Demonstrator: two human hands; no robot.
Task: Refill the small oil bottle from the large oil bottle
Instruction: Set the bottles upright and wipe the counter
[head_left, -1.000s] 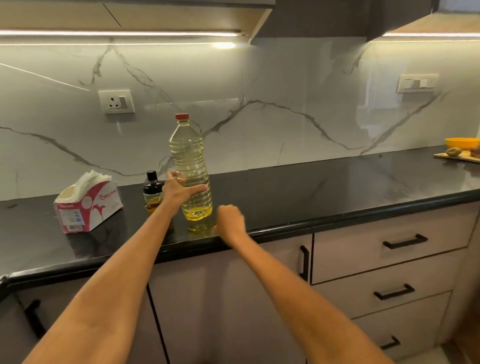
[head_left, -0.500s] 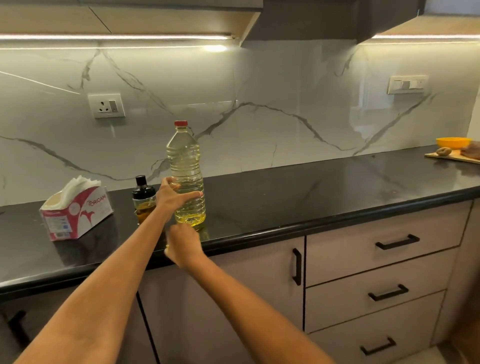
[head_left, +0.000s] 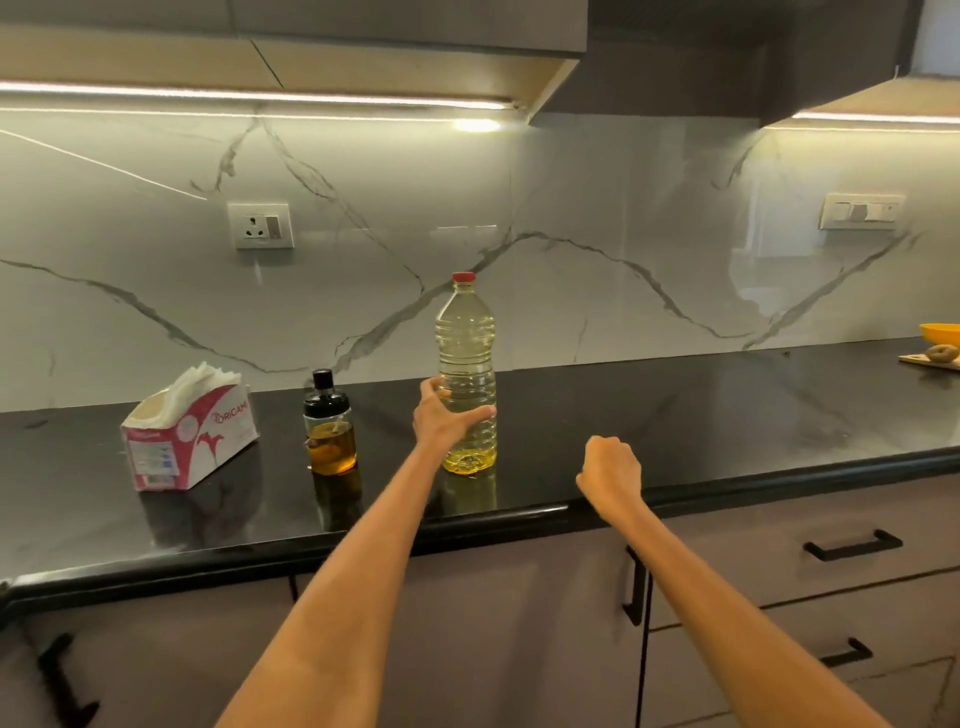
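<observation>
1. tabletop (head_left: 727, 415): black, glossy polished stone, mirrors the bottles. Hard and probably slick; spilled oil would spread fast and show poorly on the dark surface.
2. large oil bottle (head_left: 466, 364): tall clear ribbed plastic, red cap (head_left: 463, 277) on, upright near the front edge. Only a shallow yellow pool at the base, so it is light and top-heavy in feel. Risk: thin walls flex under squeeze, and it must tip nearly flat to pour, which could send oil out in a gush.
3. tissue box (head_left: 189, 434): red and white card, soft paper sticking out, well left of both bottles. Handy for drips, little risk.
4. left hand (head_left: 441, 421): fingers wrapped round the large bottle's lower-middle, thumb across the front; firm hold. Low grip gives poor control when tilting.
5. right hand (head_left: 610, 470): fingers curled into a loose fist, holding nothing, above the front edge to the right of the bottle. Both caps need removing first; one-handed attempts could topple a bottle.
6. small oil bottle (head_left: 331, 434): squat glass, dark amber oil, black pourer top, standing just left of the large one, apart from it. Narrow neck, likely; hard to tell at this distance. An overshoot would mean spills.
</observation>
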